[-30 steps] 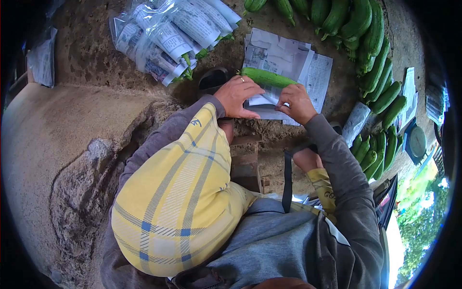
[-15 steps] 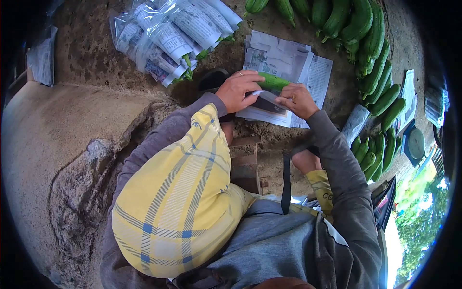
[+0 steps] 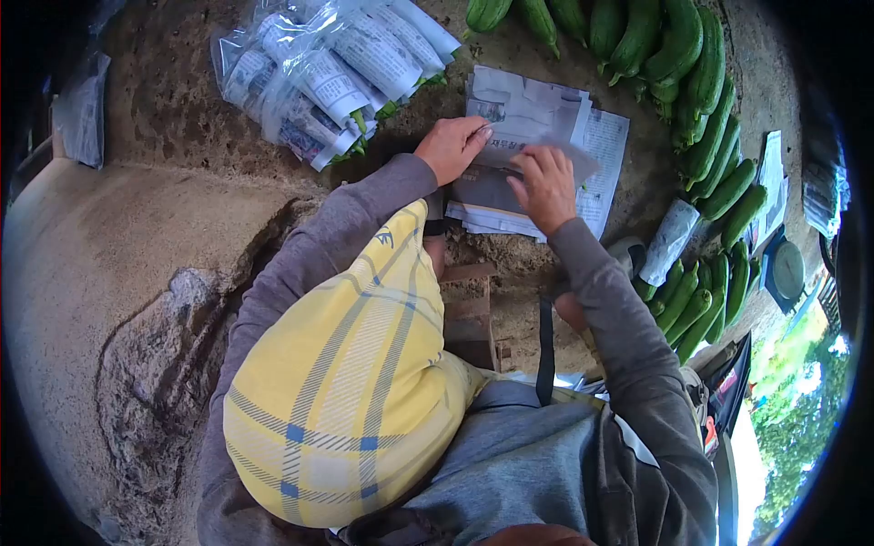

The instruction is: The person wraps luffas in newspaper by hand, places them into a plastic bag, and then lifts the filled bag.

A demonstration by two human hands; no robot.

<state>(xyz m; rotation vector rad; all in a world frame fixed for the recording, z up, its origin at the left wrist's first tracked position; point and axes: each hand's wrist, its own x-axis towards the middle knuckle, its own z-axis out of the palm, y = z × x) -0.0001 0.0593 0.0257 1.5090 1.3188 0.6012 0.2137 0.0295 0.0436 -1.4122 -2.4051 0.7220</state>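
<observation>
My left hand (image 3: pixel 452 150) is closed on the left edge of a newspaper sheet (image 3: pixel 496 187), pinching it between thumb and fingers. My right hand (image 3: pixel 546 188) lies over the same sheet with its thumb apart, its fingertips touching a raised, motion-smeared fold of the paper. The green cucumber-like vegetable is mostly hidden, apart from a speck of green near my right fingers. Beneath both hands lies a stack of newspaper (image 3: pixel 605 146) on the ground. Up and to the left, several newspaper-wrapped vegetables (image 3: pixel 332 86) sit in a clear plastic bag, green stem ends poking out.
Long green cucumber-like vegetables (image 3: pixel 706 86) curve along the right side, with more (image 3: pixel 696 305) lower down. One wrapped roll (image 3: pixel 671 241) lies among them. A round dial scale (image 3: pixel 785 270) stands at the far right. A rough concrete ledge (image 3: pixel 137 237) rises at left.
The green vegetable that showed between my hands is now covered by the paper. My left hand moved slightly up; my right hand shifted left and let go of the vegetable's end.
</observation>
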